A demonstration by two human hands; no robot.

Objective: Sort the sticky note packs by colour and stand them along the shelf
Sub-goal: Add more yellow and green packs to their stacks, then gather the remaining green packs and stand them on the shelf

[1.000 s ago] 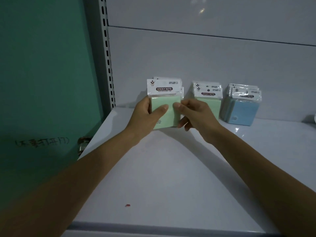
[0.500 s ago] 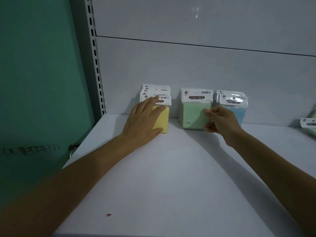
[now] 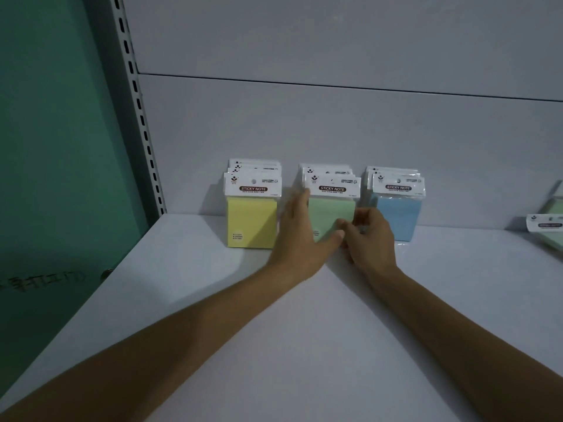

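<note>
The step in hand looks like squaring up the green packs (image 3: 331, 208), which stand upright in a short row, one behind another, against the back panel (image 3: 304, 132) of the shelf (image 3: 274, 336). The left hand (image 3: 300, 236) lies flat with straight fingers against the left side of the green packs, its thumb reaching across the lower front of the foremost one. The right hand (image 3: 370, 239) has its fingers curled at the lower right edge of that same front pack and seems to pinch it, though the blur leaves the exact hold uncertain. The yellow packs (image 3: 251, 222) stand just left of the green packs, the blue packs (image 3: 399, 217) just right, both rows apart from the hands. Well to the right of the green packs, more packs (image 3: 545, 226) lie flat at the picture's edge. The next move probably calls for letting go without tipping the row, then reaching right for those lying packs.
</note>
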